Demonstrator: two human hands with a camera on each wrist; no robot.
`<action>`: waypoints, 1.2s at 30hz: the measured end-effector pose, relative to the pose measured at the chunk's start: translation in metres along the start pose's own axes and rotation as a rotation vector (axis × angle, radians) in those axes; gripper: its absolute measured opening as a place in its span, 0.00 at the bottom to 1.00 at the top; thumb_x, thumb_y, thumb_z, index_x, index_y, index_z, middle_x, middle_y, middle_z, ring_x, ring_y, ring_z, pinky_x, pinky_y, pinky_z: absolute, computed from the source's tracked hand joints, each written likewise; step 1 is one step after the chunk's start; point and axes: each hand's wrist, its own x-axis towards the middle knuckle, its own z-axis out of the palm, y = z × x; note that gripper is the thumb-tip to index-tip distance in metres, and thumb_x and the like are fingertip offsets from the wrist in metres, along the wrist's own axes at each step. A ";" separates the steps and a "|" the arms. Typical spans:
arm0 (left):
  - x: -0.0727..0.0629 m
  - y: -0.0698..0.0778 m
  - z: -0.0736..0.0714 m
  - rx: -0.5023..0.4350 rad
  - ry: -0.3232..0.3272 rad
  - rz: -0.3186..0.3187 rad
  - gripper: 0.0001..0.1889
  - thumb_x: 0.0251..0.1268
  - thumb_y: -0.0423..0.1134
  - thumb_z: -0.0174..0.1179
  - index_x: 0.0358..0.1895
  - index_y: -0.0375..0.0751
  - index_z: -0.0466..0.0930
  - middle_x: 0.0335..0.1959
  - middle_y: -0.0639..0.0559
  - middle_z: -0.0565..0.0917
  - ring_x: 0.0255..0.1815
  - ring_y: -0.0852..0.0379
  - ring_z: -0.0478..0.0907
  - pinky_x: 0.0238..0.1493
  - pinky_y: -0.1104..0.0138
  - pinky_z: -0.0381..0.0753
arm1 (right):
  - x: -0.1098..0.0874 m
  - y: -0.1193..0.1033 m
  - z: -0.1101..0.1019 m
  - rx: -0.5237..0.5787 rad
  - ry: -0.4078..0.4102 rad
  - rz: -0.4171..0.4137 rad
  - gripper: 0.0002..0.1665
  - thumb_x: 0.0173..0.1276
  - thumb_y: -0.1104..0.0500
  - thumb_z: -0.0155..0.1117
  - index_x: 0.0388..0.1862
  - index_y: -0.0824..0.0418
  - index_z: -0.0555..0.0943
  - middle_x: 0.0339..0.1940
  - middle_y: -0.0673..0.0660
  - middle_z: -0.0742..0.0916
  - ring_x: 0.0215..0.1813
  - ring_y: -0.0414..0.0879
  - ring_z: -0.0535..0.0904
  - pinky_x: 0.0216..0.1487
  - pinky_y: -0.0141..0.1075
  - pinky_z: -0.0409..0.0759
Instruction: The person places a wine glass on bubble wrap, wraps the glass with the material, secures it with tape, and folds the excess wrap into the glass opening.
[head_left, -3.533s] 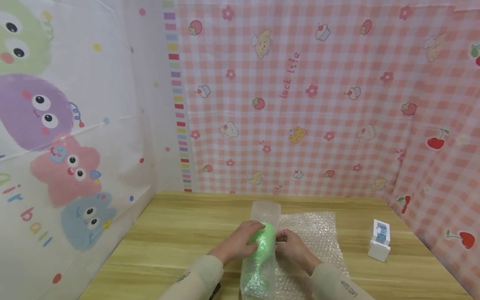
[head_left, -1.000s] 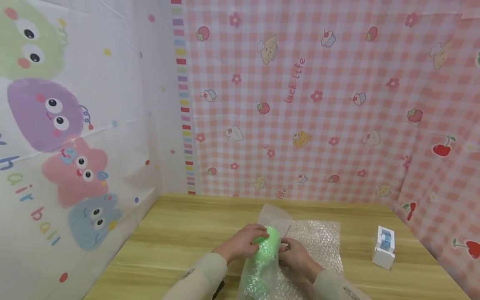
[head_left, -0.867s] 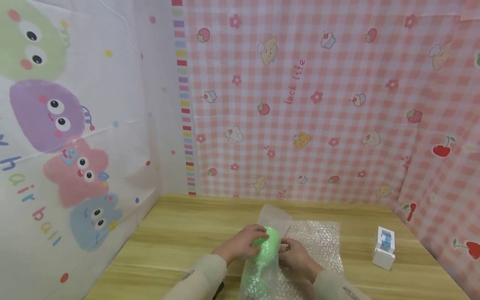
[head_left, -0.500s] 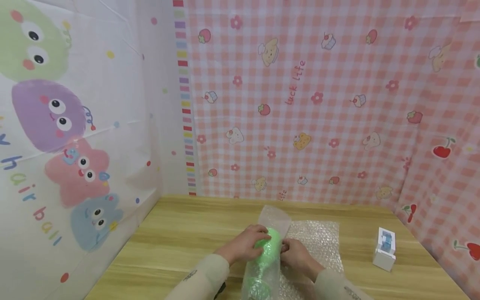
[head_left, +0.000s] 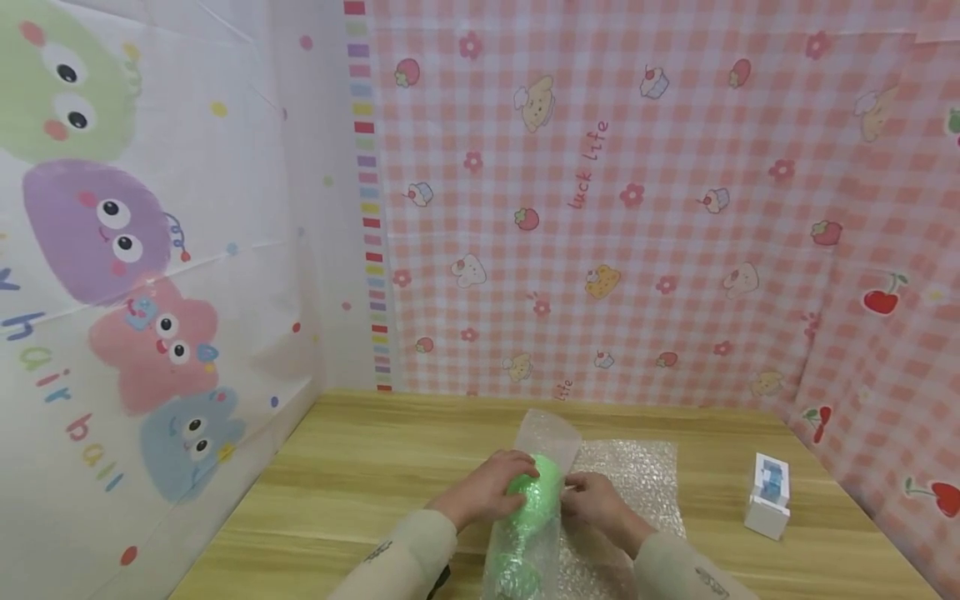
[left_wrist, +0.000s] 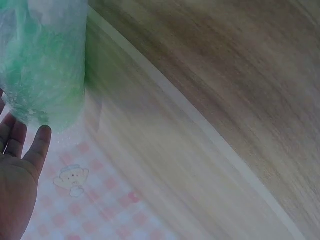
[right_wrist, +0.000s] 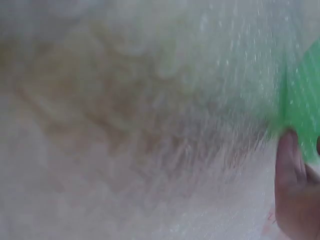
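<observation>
Green goblet-shaped object (head_left: 537, 510): lay inside a sleeve of bubble wrap (head_left: 630, 475) at the near middle of the wooden surface (head_left: 375, 467), its narrow waist between two wider ends.
Left hand (head_left: 483, 492): you had it curled round the object's far, wider part, through the plastic.
Right hand (head_left: 597, 507): your fingertips touched the sleeve's right side; whether they pinched the plastic cannot be told.
Flat stretch: extended to the right, partly beneath your right forearm.
White box (head_left: 767, 515): sat well apart at right, a blue piece (head_left: 772, 478) on top.
</observation>
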 end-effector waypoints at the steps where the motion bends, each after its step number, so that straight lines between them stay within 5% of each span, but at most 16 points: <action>1: 0.000 0.001 0.000 0.003 0.003 0.001 0.18 0.66 0.34 0.60 0.59 0.41 0.78 0.66 0.47 0.73 0.70 0.49 0.65 0.71 0.59 0.64 | 0.000 0.000 0.000 -0.019 0.035 0.009 0.21 0.63 0.68 0.63 0.54 0.76 0.78 0.40 0.60 0.87 0.42 0.50 0.83 0.43 0.44 0.85; 5: 0.002 0.006 0.001 0.024 0.008 0.030 0.17 0.66 0.34 0.61 0.58 0.41 0.80 0.65 0.47 0.73 0.69 0.50 0.66 0.70 0.60 0.65 | 0.001 0.000 0.001 -0.055 0.114 0.048 0.21 0.62 0.69 0.65 0.54 0.74 0.78 0.40 0.58 0.85 0.43 0.50 0.82 0.44 0.44 0.84; 11: 0.006 0.010 0.005 0.056 0.003 0.032 0.18 0.67 0.35 0.60 0.59 0.43 0.80 0.65 0.48 0.73 0.69 0.52 0.66 0.70 0.63 0.65 | 0.000 0.004 0.001 -0.014 0.091 0.064 0.22 0.63 0.68 0.63 0.56 0.74 0.75 0.43 0.59 0.85 0.47 0.54 0.81 0.51 0.49 0.81; 21: 0.007 0.003 0.000 0.071 0.014 0.095 0.18 0.63 0.31 0.60 0.56 0.39 0.82 0.63 0.46 0.76 0.67 0.49 0.69 0.69 0.60 0.67 | -0.001 0.001 0.006 0.095 0.053 -0.003 0.24 0.61 0.71 0.65 0.55 0.80 0.72 0.41 0.64 0.86 0.46 0.57 0.83 0.47 0.46 0.84; 26: 0.004 -0.001 -0.004 0.085 0.006 0.080 0.17 0.63 0.33 0.61 0.56 0.41 0.83 0.62 0.47 0.76 0.65 0.50 0.69 0.68 0.61 0.68 | 0.002 -0.002 0.009 0.084 -0.016 0.027 0.26 0.64 0.68 0.64 0.59 0.78 0.73 0.43 0.60 0.86 0.47 0.53 0.82 0.50 0.46 0.82; 36: 0.004 0.003 -0.003 0.094 0.003 0.076 0.17 0.65 0.36 0.61 0.57 0.42 0.83 0.63 0.49 0.75 0.64 0.53 0.68 0.66 0.63 0.69 | 0.001 0.007 0.003 0.192 -0.194 -0.078 0.31 0.63 0.68 0.60 0.63 0.82 0.68 0.49 0.64 0.85 0.49 0.53 0.82 0.52 0.47 0.82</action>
